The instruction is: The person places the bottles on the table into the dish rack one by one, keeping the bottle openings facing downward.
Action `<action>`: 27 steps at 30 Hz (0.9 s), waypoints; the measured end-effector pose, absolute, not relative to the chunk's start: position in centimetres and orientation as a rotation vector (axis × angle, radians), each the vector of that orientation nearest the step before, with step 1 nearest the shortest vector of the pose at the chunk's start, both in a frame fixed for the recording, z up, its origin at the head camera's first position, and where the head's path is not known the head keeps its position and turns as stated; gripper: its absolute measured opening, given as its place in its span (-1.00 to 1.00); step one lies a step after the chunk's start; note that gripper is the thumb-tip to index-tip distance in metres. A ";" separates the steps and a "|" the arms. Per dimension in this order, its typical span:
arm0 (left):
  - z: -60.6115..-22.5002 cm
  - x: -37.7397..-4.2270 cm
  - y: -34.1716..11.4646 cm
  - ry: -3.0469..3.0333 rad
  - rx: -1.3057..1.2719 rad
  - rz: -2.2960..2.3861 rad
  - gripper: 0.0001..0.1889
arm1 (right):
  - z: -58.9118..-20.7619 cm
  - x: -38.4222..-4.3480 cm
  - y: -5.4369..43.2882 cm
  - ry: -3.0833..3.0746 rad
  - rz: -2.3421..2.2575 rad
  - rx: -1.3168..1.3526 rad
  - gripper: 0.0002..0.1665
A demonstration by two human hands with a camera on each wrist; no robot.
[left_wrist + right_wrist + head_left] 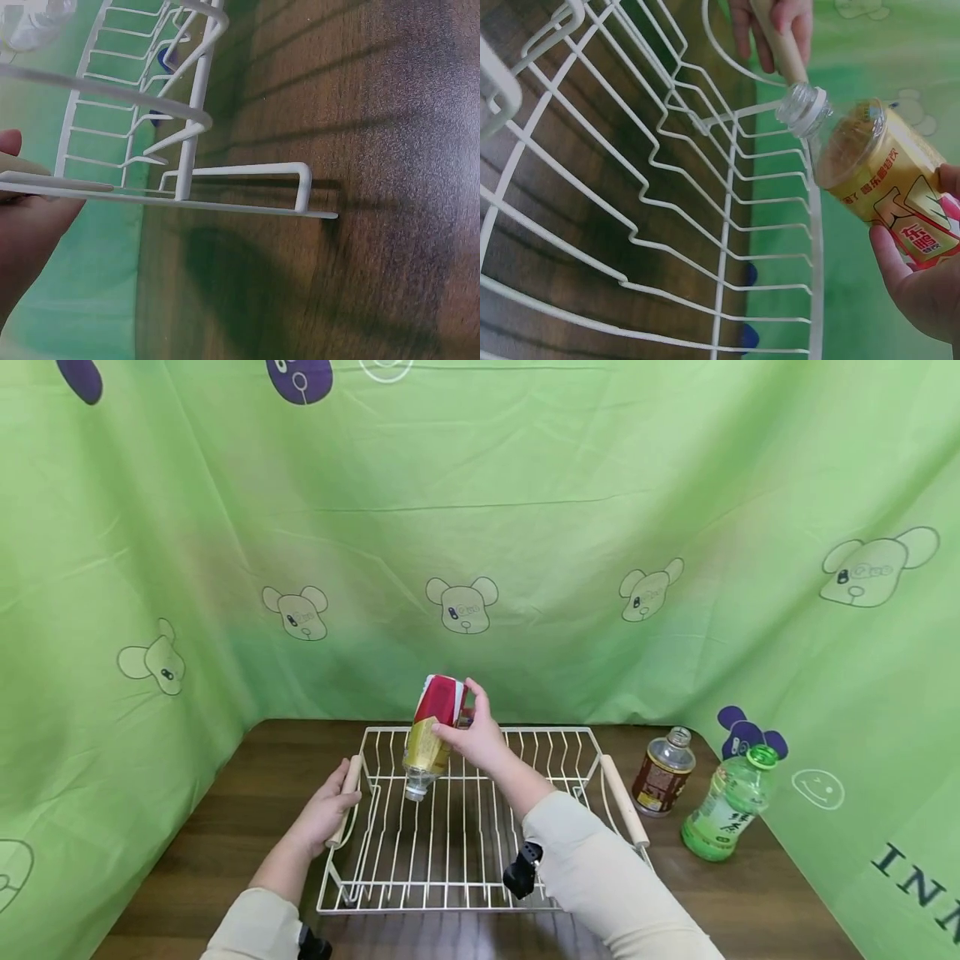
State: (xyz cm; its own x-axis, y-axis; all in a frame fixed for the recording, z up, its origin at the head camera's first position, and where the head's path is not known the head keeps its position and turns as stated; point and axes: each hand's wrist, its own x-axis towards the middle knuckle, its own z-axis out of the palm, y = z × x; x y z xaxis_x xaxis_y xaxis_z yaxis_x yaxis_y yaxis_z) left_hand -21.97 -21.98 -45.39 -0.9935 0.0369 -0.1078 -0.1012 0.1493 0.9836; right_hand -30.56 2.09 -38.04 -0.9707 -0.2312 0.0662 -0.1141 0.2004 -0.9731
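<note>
A white wire dish rack (450, 883) with wooden side handles stands on the table. My left hand (322, 817) grips its left wooden handle (349, 787), with the thumb over the top. Above the rack's left half, my right hand (483, 745) holds a plastic bottle (425, 747) with a red and gold label. The bottle is tilted upside down, its neck pointing down toward the wires. In the right wrist view, fingers and thumb wrap the labelled part of the bottle (889, 180), and its clear neck overlaps the left handle (780, 45).
To the right of the rack stands a clear bottle with a brown label (663, 772). Beside it is a green tea bottle (727, 806), near the right edge of the wooden table (765, 902). A green printed curtain (480, 527) encloses the back and sides.
</note>
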 end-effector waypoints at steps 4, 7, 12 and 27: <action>-45.6 -22.0 -21.9 2.301 -0.075 2.004 -0.23 | -38.8 -30.8 1.0 2.402 -1.833 -0.341 0.13; -45.7 -22.0 -21.9 2.310 -0.071 2.015 -0.22 | -39.3 -30.9 0.3 2.437 -1.797 -0.348 0.15; -45.8 -22.1 -21.9 2.330 -0.064 2.011 -0.22 | -39.9 -31.0 -0.6 2.449 -1.774 -0.348 0.13; -45.8 -22.1 -22.0 2.327 -0.058 2.023 -0.22 | -41.4 -31.3 -1.2 2.455 -1.654 -0.378 0.12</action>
